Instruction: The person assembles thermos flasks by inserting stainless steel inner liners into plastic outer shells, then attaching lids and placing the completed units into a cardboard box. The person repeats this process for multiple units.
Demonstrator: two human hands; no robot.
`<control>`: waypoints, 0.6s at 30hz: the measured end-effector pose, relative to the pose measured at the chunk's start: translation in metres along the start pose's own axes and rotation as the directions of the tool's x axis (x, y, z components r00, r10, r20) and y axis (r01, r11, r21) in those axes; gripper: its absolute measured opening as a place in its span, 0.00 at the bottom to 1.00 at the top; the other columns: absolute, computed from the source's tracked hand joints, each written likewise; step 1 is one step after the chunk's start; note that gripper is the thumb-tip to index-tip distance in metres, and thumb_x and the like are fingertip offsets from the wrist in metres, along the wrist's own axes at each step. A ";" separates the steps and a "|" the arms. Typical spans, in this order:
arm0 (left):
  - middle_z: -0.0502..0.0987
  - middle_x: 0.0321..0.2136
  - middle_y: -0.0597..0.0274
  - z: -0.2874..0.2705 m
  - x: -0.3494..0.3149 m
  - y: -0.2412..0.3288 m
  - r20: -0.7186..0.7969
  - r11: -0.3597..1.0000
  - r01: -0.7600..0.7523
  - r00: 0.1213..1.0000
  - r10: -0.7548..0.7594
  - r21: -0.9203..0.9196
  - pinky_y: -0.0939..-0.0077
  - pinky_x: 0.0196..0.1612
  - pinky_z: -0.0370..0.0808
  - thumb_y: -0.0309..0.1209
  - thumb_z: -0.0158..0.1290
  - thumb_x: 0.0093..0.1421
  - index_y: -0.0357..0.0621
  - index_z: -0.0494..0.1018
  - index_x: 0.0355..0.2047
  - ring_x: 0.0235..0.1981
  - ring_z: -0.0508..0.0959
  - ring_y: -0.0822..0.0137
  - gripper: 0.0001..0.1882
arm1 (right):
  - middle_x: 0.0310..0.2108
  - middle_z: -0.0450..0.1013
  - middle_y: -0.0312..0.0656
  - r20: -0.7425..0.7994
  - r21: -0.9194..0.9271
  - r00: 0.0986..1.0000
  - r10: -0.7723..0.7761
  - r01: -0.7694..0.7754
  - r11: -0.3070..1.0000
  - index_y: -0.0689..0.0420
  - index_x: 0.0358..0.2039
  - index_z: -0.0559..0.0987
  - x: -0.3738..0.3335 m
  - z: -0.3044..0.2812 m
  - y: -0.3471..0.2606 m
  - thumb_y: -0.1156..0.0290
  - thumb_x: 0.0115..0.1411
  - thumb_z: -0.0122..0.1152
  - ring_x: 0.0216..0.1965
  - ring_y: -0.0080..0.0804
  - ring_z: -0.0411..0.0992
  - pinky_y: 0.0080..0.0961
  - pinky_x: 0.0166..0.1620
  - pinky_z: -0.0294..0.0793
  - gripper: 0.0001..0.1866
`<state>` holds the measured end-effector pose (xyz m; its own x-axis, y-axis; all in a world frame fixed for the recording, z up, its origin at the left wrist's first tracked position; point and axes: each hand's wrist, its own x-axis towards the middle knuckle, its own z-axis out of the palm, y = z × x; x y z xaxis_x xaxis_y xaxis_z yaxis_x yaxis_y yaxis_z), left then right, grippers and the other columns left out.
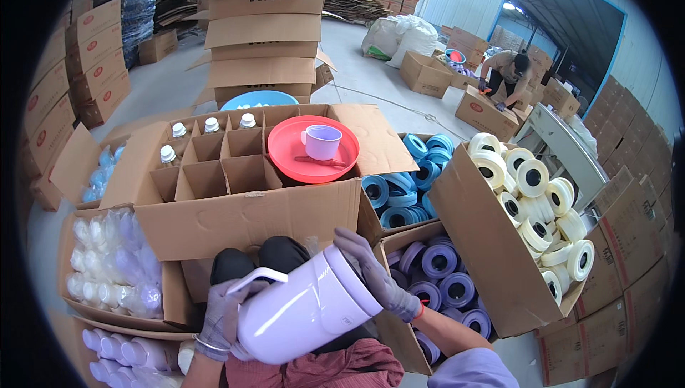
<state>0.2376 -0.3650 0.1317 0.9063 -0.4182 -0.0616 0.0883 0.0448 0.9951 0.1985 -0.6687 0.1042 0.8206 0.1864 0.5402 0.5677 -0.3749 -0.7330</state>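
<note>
A glossy lilac vacuum jug (300, 309) with a side handle lies tilted across my lap, its wide rimmed end up to the right. My gloved left hand (225, 316) grips its lower left end by the handle. My gloved right hand (378, 274) presses round the wide rim, fingers along its edge. Ahead, a divided carton (242, 220) holds several bottles with white caps, partly hidden. A red plate (292, 163) rests on its dividers, bearing a lilac cup (322, 142) and a small dark red item too unclear to name.
Right of me stand cartons of lilac rings (439, 261), blue rings (399, 199) and cream rings (534, 177). To the left are bagged clear and lilac parts (114, 259) above lilac bottle-shaped pieces (135, 351). A co-worker (508, 74) bends over a carton farther back.
</note>
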 end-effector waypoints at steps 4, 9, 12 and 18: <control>0.83 0.37 0.52 0.011 -0.007 -0.003 0.066 0.591 -0.577 0.745 0.664 0.564 0.58 0.56 0.72 0.28 0.55 0.53 0.37 0.81 0.34 0.43 0.82 0.55 0.10 | 0.57 0.69 0.45 0.119 0.590 0.758 0.641 -0.573 0.568 0.58 0.65 0.63 0.003 0.022 -0.002 0.48 0.72 0.40 0.57 0.34 0.69 0.32 0.64 0.63 0.31; 0.84 0.38 0.55 0.004 -0.007 0.011 -0.100 1.000 0.014 0.995 -0.013 0.006 0.66 0.52 0.76 0.29 0.51 0.59 0.34 0.81 0.39 0.42 0.83 0.63 0.13 | 0.65 0.61 0.47 -0.107 0.161 0.922 0.371 -0.352 0.922 0.58 0.66 0.63 0.000 0.016 0.017 0.49 0.72 0.39 0.65 0.41 0.62 0.35 0.68 0.57 0.31; 0.83 0.37 0.55 0.003 -0.011 -0.002 -0.149 0.995 -0.085 0.985 0.090 0.044 0.71 0.50 0.77 0.30 0.51 0.62 0.31 0.80 0.39 0.41 0.82 0.66 0.14 | 0.66 0.59 0.46 0.010 0.081 0.990 0.144 -0.144 0.986 0.58 0.67 0.61 0.007 0.011 0.012 0.56 0.74 0.35 0.67 0.41 0.58 0.33 0.68 0.55 0.28; 0.84 0.38 0.55 0.007 -0.003 0.017 -0.036 0.853 -0.352 0.918 0.395 0.386 0.65 0.55 0.74 0.27 0.55 0.57 0.37 0.81 0.40 0.44 0.82 0.62 0.12 | 0.66 0.58 0.47 0.162 0.583 0.666 0.729 -0.660 0.473 0.61 0.66 0.61 0.017 0.019 0.008 0.52 0.74 0.36 0.66 0.40 0.59 0.33 0.67 0.59 0.30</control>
<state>0.2333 -0.3689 0.1494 0.8816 -0.3340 0.3335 -0.4031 -0.1651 0.9001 0.2186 -0.6510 0.0992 0.9704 -0.0017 -0.2415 -0.2347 0.2287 -0.9448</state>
